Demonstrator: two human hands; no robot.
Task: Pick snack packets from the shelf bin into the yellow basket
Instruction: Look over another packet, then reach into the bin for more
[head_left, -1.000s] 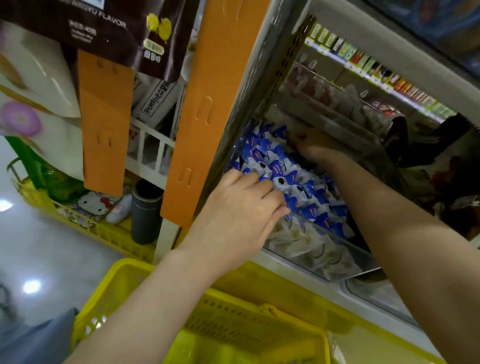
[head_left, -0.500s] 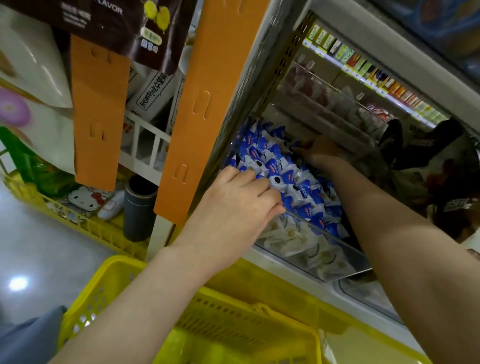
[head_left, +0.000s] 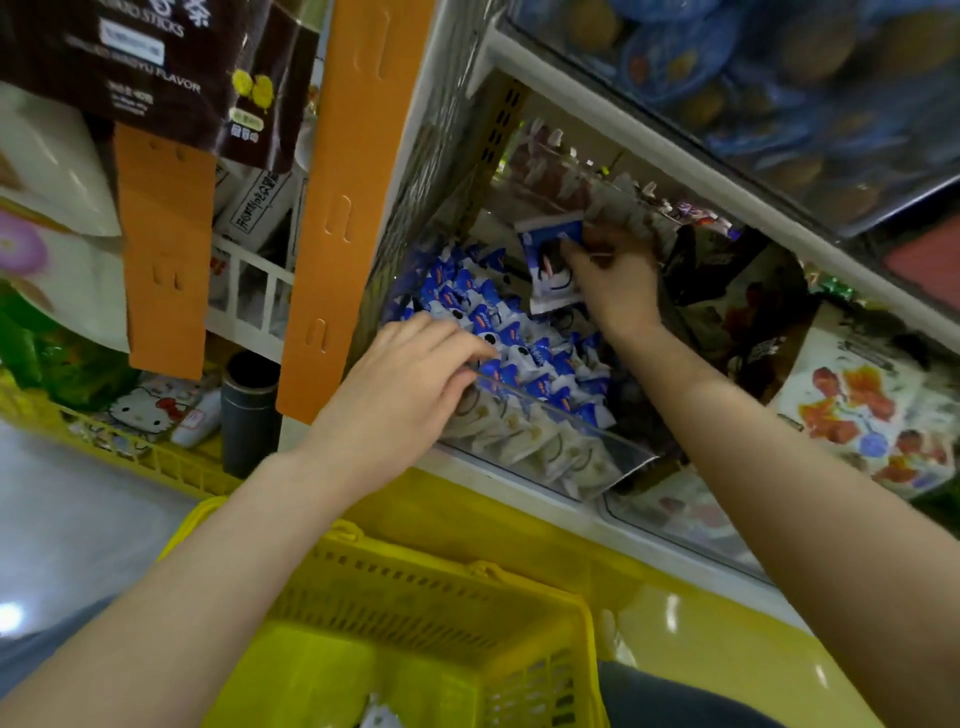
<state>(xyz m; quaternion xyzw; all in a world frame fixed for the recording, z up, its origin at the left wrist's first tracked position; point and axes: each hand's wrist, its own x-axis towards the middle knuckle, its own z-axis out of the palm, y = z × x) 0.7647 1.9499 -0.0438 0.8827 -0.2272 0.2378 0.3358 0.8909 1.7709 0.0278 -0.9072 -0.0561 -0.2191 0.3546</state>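
A clear shelf bin (head_left: 597, 431) holds several small blue-and-white snack packets (head_left: 524, 353), with pale packets in its front section. My right hand (head_left: 613, 286) is deep over the bin and pinches a larger blue-and-white packet (head_left: 550, 265), lifted above the pile. My left hand (head_left: 410, 384) rests on the bin's front left corner, fingers curled over the small packets there; I cannot tell if it grips one. The yellow basket (head_left: 431, 613) sits directly below my arms, with a bit of a white packet at its bottom.
An orange shelf upright (head_left: 343, 208) stands left of the bin. Dark and floral snack bags (head_left: 857, 405) fill the shelf to the right. An upper shelf with blue packs (head_left: 753, 78) overhangs. A second yellow basket (head_left: 130, 447) with goods sits on the floor at left.
My right hand has lifted a larger blue-and-white packet out of the back of the bin. My left hand has stayed on the bin's front corner. The camera has tilted upward.
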